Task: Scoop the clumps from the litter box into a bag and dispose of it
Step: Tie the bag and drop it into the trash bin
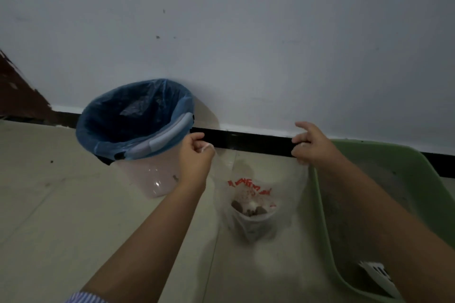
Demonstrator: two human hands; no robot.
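Observation:
A clear plastic bag (253, 206) with red print hangs between my hands above the floor. Brown clumps (248, 209) lie at its bottom. My left hand (195, 155) pinches the bag's left top edge, and my right hand (311, 144) pinches its right top edge, so the mouth is stretched wide. The green litter box (325, 216) stands at the right, partly behind my right forearm, with grey litter inside. A white scoop (378, 274) lies in its near corner.
A translucent bin (147, 174) lined with a blue bag (133, 115) stands against the white wall, just left of my left hand. A black skirting strip (248, 141) runs along the wall's base. Beige floor tiles (61, 204) spread to the left.

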